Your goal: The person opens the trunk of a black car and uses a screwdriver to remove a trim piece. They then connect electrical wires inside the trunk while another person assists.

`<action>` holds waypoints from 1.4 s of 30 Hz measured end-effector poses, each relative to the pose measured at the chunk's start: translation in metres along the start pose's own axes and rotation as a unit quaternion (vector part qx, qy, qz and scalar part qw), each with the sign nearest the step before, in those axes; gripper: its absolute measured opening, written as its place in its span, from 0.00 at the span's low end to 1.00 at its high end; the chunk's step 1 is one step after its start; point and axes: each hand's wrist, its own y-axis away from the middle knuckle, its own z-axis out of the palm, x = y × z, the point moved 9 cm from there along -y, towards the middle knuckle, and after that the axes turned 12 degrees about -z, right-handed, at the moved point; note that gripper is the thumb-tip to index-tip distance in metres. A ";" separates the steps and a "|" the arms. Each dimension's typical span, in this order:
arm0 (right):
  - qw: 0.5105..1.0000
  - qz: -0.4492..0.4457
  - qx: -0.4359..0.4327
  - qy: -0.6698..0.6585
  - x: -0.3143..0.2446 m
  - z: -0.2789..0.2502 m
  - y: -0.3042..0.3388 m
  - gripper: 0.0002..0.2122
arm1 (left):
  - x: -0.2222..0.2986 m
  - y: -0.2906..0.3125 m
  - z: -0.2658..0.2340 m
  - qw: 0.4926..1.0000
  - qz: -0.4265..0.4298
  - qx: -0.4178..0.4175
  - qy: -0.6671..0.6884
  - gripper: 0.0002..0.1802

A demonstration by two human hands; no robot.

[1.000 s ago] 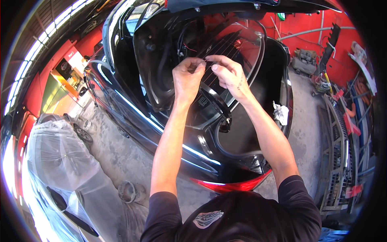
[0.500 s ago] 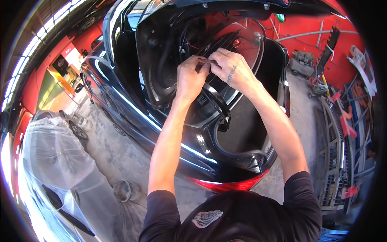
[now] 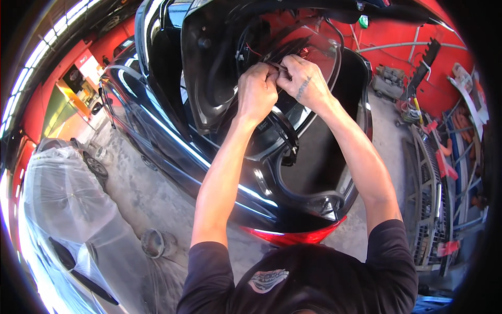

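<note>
Both grips are closed in a fingertip pinch, the left grip [image 3: 257, 93] and the right grip [image 3: 306, 86] drawn close together, with what looks like a thin dark strip [image 3: 279, 67] caught between them. The strip is mostly hidden by the fingers, so its kind and full length cannot be told. It sits in the narrow gap between the two sets of fingertips, over the open rear of a black car [image 3: 167, 133]. The backs of both grips face up, knuckles bent, and the thumbs turn inward.

Just beyond the left grip, a thin red wire [image 3: 253, 51] shows against the dark interior. A raised black panel [image 3: 209, 99] stands to the left of that grip, and below the pair a curved black arm [image 3: 288, 133] reaches down toward the edge of the opening. A red tail lamp [image 3: 298, 234] lies nearer the person, who wears a black shirt [image 3: 324, 277] with a pale emblem.

To the left, clear plastic sheeting [image 3: 68, 193] covers another vehicle, and a bucket [image 3: 155, 244] stands beside it on the grey floor [image 3: 133, 206]. To the right, metal frames and car parts [image 3: 431, 193] are gathered, with a grey machine [image 3: 388, 83] near the red wall [image 3: 389, 34].
</note>
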 end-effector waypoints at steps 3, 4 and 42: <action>1.000 0.014 0.016 -0.010 0.004 -0.001 0.002 0.07 | 0.000 0.002 0.000 1.000 0.007 0.003 -0.014 0.02; 0.999 0.019 0.030 -0.017 0.005 0.000 0.004 0.07 | 0.001 0.002 0.001 1.000 0.007 0.001 -0.016 0.02; 0.874 0.250 0.121 -0.398 -0.009 0.017 0.055 0.22 | -0.017 0.005 -0.003 0.975 -0.147 -0.089 0.141 0.10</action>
